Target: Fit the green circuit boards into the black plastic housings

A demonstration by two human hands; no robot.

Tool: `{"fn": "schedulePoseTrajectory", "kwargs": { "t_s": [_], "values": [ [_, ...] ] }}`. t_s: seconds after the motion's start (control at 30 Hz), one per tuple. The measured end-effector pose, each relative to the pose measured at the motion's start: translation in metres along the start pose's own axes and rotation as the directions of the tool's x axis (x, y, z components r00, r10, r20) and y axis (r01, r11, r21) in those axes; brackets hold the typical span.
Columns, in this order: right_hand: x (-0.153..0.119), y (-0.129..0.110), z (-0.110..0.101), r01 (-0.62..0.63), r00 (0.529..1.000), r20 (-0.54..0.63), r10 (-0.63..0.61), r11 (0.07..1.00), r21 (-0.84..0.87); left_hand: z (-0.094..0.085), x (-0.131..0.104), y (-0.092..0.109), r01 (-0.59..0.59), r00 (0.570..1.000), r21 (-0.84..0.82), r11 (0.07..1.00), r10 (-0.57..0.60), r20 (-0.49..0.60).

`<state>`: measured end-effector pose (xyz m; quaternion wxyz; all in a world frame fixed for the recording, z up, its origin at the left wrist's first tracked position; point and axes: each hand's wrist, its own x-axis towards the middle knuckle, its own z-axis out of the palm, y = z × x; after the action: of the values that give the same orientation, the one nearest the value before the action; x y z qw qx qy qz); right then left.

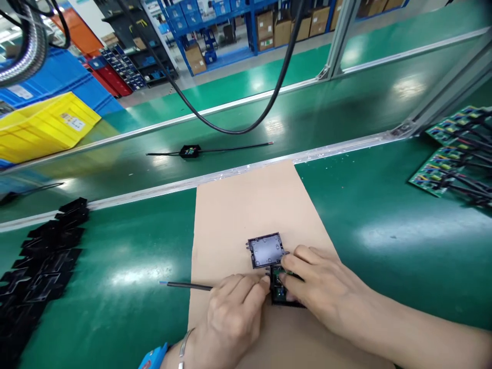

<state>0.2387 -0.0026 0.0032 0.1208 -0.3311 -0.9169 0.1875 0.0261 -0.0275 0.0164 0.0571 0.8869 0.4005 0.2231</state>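
Note:
An open black plastic case [277, 300] with a green circuit board [279, 291] inside lies on a sheet of cardboard. My left hand [236, 307] is closed on a black cable [189, 285] at the case's left side; the cable's blue-tipped end sticks out to the left. From the right, my right hand [319, 282] grips the case, its fingers bent over the board and hiding part of it. Just above, a matching black case half [266, 250] lies with its hollow side up, close to my right fingertips.
The cardboard [246, 205] covers part of the green bench. Black case parts [49, 251] are piled at left; wired circuit boards [442, 166] lie at right. Beyond the metal strip, a finished-looking cabled black unit [190, 151] rests on the conveyor, under a hanging black cable [240, 131]. A yellow bin [42, 128] stands upper left.

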Motion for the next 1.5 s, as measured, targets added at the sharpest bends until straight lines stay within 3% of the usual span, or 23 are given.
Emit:
{"fn": "schedulePoseTrajectory", "kwargs": {
  "t_s": [0.2,0.33,0.43,0.53,0.67,0.8,0.9,0.97,1.03,1.2,1.33,1.4,1.5],
  "values": [
    [-0.004,0.000,0.005,0.034,0.997,-0.067,-0.034,0.999,-0.003,0.010,-0.010,0.003,-0.026,0.998,0.172,0.985,0.017,0.054],
    [-0.001,-0.005,-0.001,0.113,0.991,-0.055,-0.120,0.987,-0.116,0.012,-0.009,0.013,-0.100,0.994,0.400,0.911,0.070,0.089],
    [0.006,-0.009,-0.007,0.149,0.986,-0.045,-0.160,0.971,-0.189,0.011,-0.007,0.019,-0.142,0.981,0.460,0.877,0.064,0.182],
    [0.011,-0.011,-0.011,0.126,0.991,-0.024,-0.133,0.973,-0.193,0.009,-0.009,0.017,-0.105,0.973,0.371,0.923,0.019,0.229],
    [0.007,-0.007,-0.009,0.104,0.994,-0.012,-0.109,0.974,-0.203,0.004,-0.011,0.005,0.028,0.979,0.145,0.989,-0.056,0.194],
    [0.001,-0.005,-0.007,0.021,1.000,0.009,-0.020,0.996,-0.090,-0.004,-0.009,-0.006,0.143,0.959,-0.048,0.989,-0.126,0.254],
    [0.002,-0.017,-0.003,-0.067,0.997,-0.052,0.061,0.990,-0.126,-0.005,-0.008,-0.009,0.177,0.960,-0.102,0.979,-0.148,0.238],
    [0.004,-0.031,0.002,-0.111,0.990,-0.108,0.089,0.971,-0.211,-0.001,-0.009,-0.010,0.180,0.961,-0.115,0.977,-0.150,0.230],
    [0.007,-0.044,0.008,-0.112,0.992,-0.087,0.091,0.953,-0.283,0.004,-0.010,-0.012,0.162,0.966,-0.121,0.979,-0.133,0.220],
    [0.019,-0.054,0.012,0.006,0.982,0.184,0.046,0.963,-0.271,0.009,-0.011,-0.018,-0.011,0.981,-0.136,0.991,0.037,0.190],
    [0.013,-0.039,-0.010,-0.098,0.992,0.077,0.105,0.991,-0.089,-0.001,-0.006,-0.016,0.019,0.969,-0.099,0.995,0.006,0.249],
    [0.000,-0.031,-0.024,-0.143,0.990,0.001,0.143,0.989,0.043,-0.006,-0.003,-0.011,0.057,0.973,-0.092,0.994,-0.034,0.229],
    [-0.026,-0.023,-0.035,-0.226,0.966,-0.088,0.242,0.960,0.162,-0.007,0.000,0.000,-0.022,0.980,-0.136,0.990,0.048,0.193]
  ]
}}
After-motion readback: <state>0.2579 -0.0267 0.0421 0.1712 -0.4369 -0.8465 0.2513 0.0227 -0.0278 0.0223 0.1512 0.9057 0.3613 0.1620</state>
